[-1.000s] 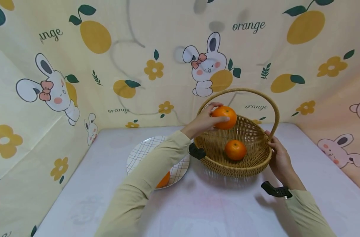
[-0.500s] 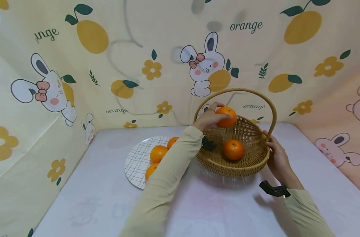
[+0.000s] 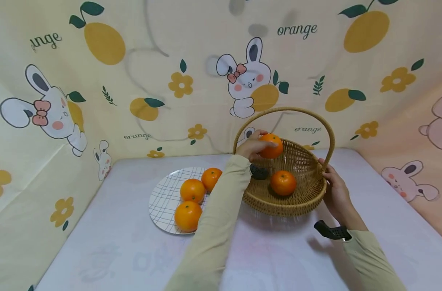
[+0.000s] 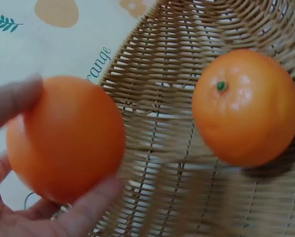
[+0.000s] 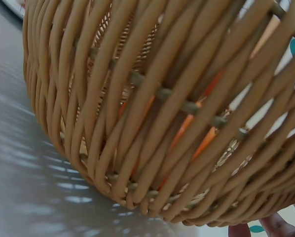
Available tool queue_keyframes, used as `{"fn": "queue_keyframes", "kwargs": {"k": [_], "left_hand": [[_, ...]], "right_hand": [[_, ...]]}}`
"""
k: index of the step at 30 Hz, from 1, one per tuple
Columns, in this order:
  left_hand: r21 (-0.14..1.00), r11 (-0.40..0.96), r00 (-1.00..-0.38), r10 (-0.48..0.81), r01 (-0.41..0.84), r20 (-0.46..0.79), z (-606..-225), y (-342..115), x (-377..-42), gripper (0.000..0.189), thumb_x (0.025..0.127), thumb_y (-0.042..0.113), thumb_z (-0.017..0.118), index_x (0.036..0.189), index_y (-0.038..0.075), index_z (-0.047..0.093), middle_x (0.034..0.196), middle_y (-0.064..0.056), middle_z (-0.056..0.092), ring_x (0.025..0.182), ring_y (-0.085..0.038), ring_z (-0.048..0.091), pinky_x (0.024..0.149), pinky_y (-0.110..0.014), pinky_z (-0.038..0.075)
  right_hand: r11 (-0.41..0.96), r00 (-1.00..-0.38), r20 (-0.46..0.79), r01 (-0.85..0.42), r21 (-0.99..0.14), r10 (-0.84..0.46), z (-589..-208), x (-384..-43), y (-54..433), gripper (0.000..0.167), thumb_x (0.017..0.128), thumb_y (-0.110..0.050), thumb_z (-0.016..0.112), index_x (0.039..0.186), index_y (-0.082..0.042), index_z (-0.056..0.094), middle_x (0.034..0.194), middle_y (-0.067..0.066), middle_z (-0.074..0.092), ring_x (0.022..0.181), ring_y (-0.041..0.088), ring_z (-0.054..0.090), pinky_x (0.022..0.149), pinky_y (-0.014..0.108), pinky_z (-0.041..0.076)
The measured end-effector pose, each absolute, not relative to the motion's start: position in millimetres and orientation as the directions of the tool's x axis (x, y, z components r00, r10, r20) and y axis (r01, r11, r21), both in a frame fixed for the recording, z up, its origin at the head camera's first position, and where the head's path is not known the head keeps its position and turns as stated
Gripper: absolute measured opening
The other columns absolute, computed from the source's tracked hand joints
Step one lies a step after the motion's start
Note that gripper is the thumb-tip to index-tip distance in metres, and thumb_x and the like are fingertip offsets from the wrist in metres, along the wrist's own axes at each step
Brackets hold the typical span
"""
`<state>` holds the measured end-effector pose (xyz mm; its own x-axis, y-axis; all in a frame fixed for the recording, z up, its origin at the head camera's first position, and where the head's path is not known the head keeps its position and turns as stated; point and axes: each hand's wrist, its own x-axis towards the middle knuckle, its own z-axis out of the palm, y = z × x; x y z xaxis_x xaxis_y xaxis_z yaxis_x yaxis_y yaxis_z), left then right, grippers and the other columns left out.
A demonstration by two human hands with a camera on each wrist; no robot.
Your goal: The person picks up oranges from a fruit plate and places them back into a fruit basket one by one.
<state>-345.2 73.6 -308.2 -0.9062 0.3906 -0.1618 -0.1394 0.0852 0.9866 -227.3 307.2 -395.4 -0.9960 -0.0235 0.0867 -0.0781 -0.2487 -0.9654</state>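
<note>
"What's furthest left on the counter (image 3: 108, 230)?"
"A plate (image 3: 161, 206). Three oranges (image 3: 188, 216) show on it, and the left sleeve (image 3: 221, 210) crosses in front of its right side."
"And the left hand (image 3: 251, 145)?"
"Grasping another orange (image 3: 272, 146), thumb and fingers round it, over the basket (image 3: 284, 209) on its left side."
"Anything inside?"
"One lower orange (image 3: 283, 183), resting on the wicker bottom."
"The right hand (image 3: 337, 198)?"
"Furthest right, gripping the basket's rim by the foot of the handle (image 3: 329, 135)."
</note>
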Motion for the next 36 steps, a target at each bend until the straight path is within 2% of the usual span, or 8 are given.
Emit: {"fn": "queue_keyframes", "kwargs": {"k": [3,8,15,23,28,36], "left_hand": [[0.983,0.077,-0.916,0.357,-0.166,-0.183,-313.5,75.6,-345.9,0.057,0.086,0.006,0.071,0.135,0.012,0.045,0.130,-0.015,0.044,0.116,-0.036,0.050,0.094,-0.051,0.046],[0.981,0.046,-0.930,0.313,-0.187,-0.191,-325.0,81.1,-349.2,0.052,0.084,0.003,0.073,0.129,0.010,0.047,0.125,-0.016,0.047,0.116,-0.039,0.051,0.093,-0.057,0.044],[0.981,0.101,-0.942,0.278,-0.167,-0.189,-337.6,87.0,-348.2,0.060,0.084,0.007,0.075,0.137,0.009,0.047,0.132,-0.019,0.045,0.118,-0.042,0.049,0.089,-0.063,0.044],[0.976,0.112,-0.917,0.337,-0.188,-0.216,-344.9,88.1,-346.3,0.056,0.086,-0.001,0.070,0.137,0.009,0.048,0.131,-0.020,0.045,0.117,-0.044,0.049,0.087,-0.059,0.047],[0.968,0.172,-0.924,0.307,-0.181,-0.227,-349.3,89.5,-345.4,0.054,0.086,-0.003,0.070,0.135,0.008,0.051,0.132,-0.020,0.046,0.115,-0.044,0.051,0.085,-0.058,0.048],[0.956,0.238,-0.919,0.311,-0.172,-0.242,-355.4,86.9,-345.4,0.052,0.088,0.000,0.069,0.136,0.008,0.049,0.133,-0.022,0.045,0.116,-0.043,0.051,0.083,-0.054,0.051]], "right_hand": [[-0.245,-0.997,0.080,-0.073,-0.967,-0.015,-393.3,-228.2,304.1,0.052,0.107,-0.027,0.027,0.157,-0.026,0.013,0.161,0.002,0.000,0.145,0.020,0.002,0.115,0.033,0.008],[-0.244,-0.998,0.069,-0.066,-0.968,-0.004,-391.8,-228.2,301.7,0.053,0.107,-0.027,0.027,0.157,-0.025,0.012,0.161,0.002,0.000,0.145,0.019,0.003,0.115,0.035,0.008],[-0.240,-0.997,0.077,-0.074,-0.968,-0.004,-393.7,-227.5,301.9,0.052,0.106,-0.027,0.028,0.157,-0.024,0.014,0.161,0.002,0.002,0.144,0.019,0.003,0.115,0.034,0.008],[-0.239,-0.997,0.078,-0.075,-0.968,-0.003,-393.9,-226.3,303.3,0.052,0.106,-0.027,0.029,0.156,-0.027,0.016,0.161,0.001,0.003,0.144,0.019,0.004,0.115,0.034,0.010],[-0.240,-0.996,0.084,-0.081,-0.967,-0.001,-394.5,-225.9,303.6,0.052,0.106,-0.026,0.029,0.156,-0.026,0.016,0.161,0.001,0.004,0.144,0.018,0.005,0.114,0.032,0.012],[-0.228,-0.995,0.101,-0.097,-0.969,-0.005,-395.6,-225.6,302.4,0.052,0.106,-0.025,0.029,0.156,-0.026,0.018,0.161,0.002,0.003,0.144,0.022,0.003,0.115,0.040,0.006]]}}
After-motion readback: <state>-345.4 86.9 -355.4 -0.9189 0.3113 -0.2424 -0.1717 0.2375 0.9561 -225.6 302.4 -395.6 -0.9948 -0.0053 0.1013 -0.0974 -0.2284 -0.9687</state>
